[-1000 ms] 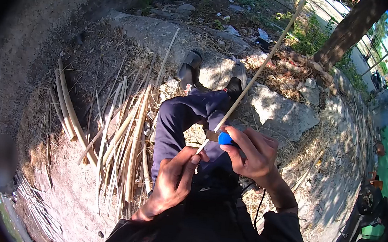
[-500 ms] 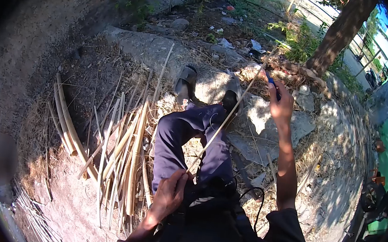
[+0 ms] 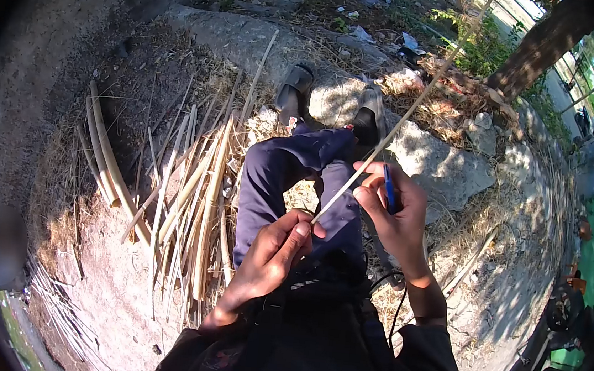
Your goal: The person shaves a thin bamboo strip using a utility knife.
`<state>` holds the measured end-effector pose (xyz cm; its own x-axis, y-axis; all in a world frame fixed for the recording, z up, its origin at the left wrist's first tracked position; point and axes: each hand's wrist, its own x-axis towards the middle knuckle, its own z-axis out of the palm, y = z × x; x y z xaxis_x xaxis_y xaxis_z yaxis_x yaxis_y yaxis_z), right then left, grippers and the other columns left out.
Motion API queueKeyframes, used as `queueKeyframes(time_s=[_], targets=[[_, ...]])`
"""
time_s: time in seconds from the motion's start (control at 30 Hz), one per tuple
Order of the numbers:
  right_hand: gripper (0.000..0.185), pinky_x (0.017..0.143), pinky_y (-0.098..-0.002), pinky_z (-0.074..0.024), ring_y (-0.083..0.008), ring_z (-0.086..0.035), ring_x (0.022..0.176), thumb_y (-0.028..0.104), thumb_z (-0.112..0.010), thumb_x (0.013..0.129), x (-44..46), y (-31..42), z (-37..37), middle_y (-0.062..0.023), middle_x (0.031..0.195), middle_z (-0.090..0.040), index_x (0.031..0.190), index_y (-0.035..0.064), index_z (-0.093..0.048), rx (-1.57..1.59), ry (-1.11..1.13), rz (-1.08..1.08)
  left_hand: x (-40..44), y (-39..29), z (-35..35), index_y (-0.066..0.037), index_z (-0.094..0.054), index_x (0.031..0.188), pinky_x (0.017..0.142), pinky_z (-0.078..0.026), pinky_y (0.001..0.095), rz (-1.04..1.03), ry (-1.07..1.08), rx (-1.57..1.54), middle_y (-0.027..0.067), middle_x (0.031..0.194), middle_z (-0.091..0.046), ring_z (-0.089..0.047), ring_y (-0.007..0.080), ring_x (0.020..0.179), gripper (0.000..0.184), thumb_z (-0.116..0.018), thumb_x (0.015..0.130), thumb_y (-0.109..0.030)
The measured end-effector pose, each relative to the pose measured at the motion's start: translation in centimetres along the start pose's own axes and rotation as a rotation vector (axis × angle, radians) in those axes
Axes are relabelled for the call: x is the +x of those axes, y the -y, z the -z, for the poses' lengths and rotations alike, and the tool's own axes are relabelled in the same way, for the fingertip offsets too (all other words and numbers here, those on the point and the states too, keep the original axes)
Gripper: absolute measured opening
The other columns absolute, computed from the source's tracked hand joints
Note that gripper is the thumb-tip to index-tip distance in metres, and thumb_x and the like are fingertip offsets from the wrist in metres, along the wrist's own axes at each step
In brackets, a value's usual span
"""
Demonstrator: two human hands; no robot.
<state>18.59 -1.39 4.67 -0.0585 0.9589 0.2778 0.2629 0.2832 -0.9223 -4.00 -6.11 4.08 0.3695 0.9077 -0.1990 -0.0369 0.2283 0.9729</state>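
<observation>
A long thin bamboo strip (image 3: 407, 115) runs slantwise from my lap up past my shoes. My left hand (image 3: 272, 255) is closed on its near end, thumb and fingers pinching it above my thigh. A slim blue-handled tool (image 3: 389, 189) sits in my right hand (image 3: 401, 220), whose fingers are curled around it. The tip of that tool is hidden, so its kind is unclear. My right index finger and thumb lie close beside the strip; whether they touch it I cannot tell.
Split bamboo strips (image 3: 191, 211) lie piled on the ground to my left, with thicker curved pieces (image 3: 105, 153) beyond. More thin strips (image 3: 59, 313) lie at lower left. Rocks (image 3: 442, 164) and a tree trunk (image 3: 542, 48) stand ahead and right. A black cord (image 3: 398, 302) hangs by my right arm.
My right hand has come back along the strip toward my left hand, bringing the blue-handled tool. My left hand has risen slightly and moved right with the strip's near end.
</observation>
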Motion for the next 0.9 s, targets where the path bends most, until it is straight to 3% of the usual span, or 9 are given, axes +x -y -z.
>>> queueKeyframes(time_s=[0.1, 0.17, 0.33, 0.47, 0.6, 0.67, 0.73, 0.8, 0.9], targets=[[0.024, 0.059, -0.0223, -0.0427, -0.0016, -0.054, 0.065, 0.02, -0.079, 0.099, 1.1, -0.4, 0.5, 0.0043, 0.082, -0.068, 0.112, -0.0001, -0.076, 0.218, -0.06, -0.055, 0.4, 0.6, -0.3, -0.002, -0.064, 0.113, 0.056, -0.028, 0.024, -0.057, 0.071, -0.015, -0.0055, 0.068, -0.046, -0.036, 0.0044, 0.059, 0.032, -0.044, 0.118, -0.027], [0.022, 0.061, -0.0208, -0.0422, -0.0018, -0.057, 0.068, 0.021, -0.078, 0.1, 1.3, -0.8, 1.4, 0.0002, 0.082, -0.072, 0.109, 0.0001, -0.077, 0.36, 0.077, -0.265, 0.4, 0.7, -0.2, -0.001, -0.063, 0.117, 0.056, -0.031, 0.0235, -0.082, 0.091, -0.033, -0.0037, 0.07, -0.049, -0.038, 0.0048, 0.059, 0.031, -0.044, 0.117, -0.026], [0.023, 0.055, -0.0206, -0.0353, -0.0004, -0.05, 0.061, 0.02, -0.077, 0.1, 1.8, -0.3, 1.5, 0.0002, 0.08, -0.072, 0.107, -0.0012, -0.077, 0.411, -0.049, -0.159, -1.0, -0.3, -0.4, 0.001, -0.058, 0.132, 0.058, -0.04, 0.0261, -0.121, -0.06, 0.04, 0.0007, 0.076, -0.063, -0.05, 0.0055, 0.06, 0.027, -0.054, 0.114, -0.019], [0.018, 0.048, -0.0203, -0.0278, 0.0005, -0.042, 0.053, 0.014, -0.075, 0.1, 2.3, -0.3, 3.0, -0.0019, 0.082, -0.075, 0.11, -0.0013, -0.076, 0.367, -0.137, -0.136, -2.1, 0.1, 0.8, 0.0, -0.06, 0.131, 0.058, -0.042, 0.0282, -0.12, -0.047, 0.267, 0.0022, 0.073, -0.061, -0.051, 0.0072, 0.059, 0.026, -0.058, 0.112, -0.018], [0.022, 0.048, -0.0208, -0.0249, 0.0017, -0.039, 0.053, 0.015, -0.074, 0.1, 2.5, -0.3, 3.7, -0.0005, 0.079, -0.072, 0.115, -0.0005, -0.076, 0.395, -0.217, -0.149, -3.0, -0.3, 1.0, 0.001, -0.072, 0.112, 0.055, -0.041, 0.0275, -0.074, -0.105, 0.433, 0.0021, 0.066, -0.061, -0.053, 0.0067, 0.058, 0.017, -0.067, 0.107, -0.014], [0.028, 0.052, -0.0213, -0.0327, -0.0004, -0.046, 0.058, 0.02, -0.07, 0.103, 2.3, -0.4, 4.2, -0.0002, 0.082, -0.071, 0.121, -0.0013, -0.073, 0.339, -0.15, -0.032, -2.8, 0.1, 0.9, 0.001, -0.073, 0.112, 0.054, -0.04, 0.0273, -0.102, -0.122, 0.423, 0.0017, 0.064, -0.059, -0.052, 0.0062, 0.056, 0.016, -0.066, 0.108, -0.014], [0.041, 0.052, -0.0213, -0.0293, -0.0001, -0.041, 0.056, 0.031, -0.064, 0.105, 1.9, -0.4, 3.0, -0.0012, 0.08, -0.067, 0.124, -0.005, -0.07, 0.217, -0.152, 0.043, -2.6, 0.0, 0.6, 0.0, -0.073, 0.112, 0.052, -0.039, 0.0271, -0.133, -0.135, 0.412, 0.0013, 0.062, -0.058, -0.051, 0.0057, 0.054, 0.016, -0.065, 0.108, -0.013], [0.04, 0.068, -0.0256, -0.0469, -0.0085, -0.06, 0.075, 0.029, -0.062, 0.107, 0.6, -1.0, 2.8, -0.0027, 0.085, -0.068, 0.127, -0.0056, -0.068, 0.081, -0.085, 0.108, -2.4, -0.5, 0.2, 0.0, -0.074, 0.113, 0.052, -0.038, 0.0269, -0.098, -0.147, 0.335, 0.0002, 0.06, -0.056, -0.05, 0.0049, 0.054, 0.017, -0.064, 0.109, -0.013], [0.033, 0.066, -0.0344, -0.0536, -0.0186, -0.07, 0.073, 0.024, -0.07, 0.102, -1.4, -1.1, 1.3, -0.0091, 0.089, -0.071, 0.12, -0.0034, -0.067, -0.108, -0.018, 0.248, -2.2, -0.5, -0.2, 0.001, -0.074, 0.113, 0.051, -0.037, 0.026, -0.079, -0.138, 0.271, -0.001, 0.06, -0.055, -0.049, 0.0042, 0.054, 0.018, -0.062, 0.11, -0.012]])
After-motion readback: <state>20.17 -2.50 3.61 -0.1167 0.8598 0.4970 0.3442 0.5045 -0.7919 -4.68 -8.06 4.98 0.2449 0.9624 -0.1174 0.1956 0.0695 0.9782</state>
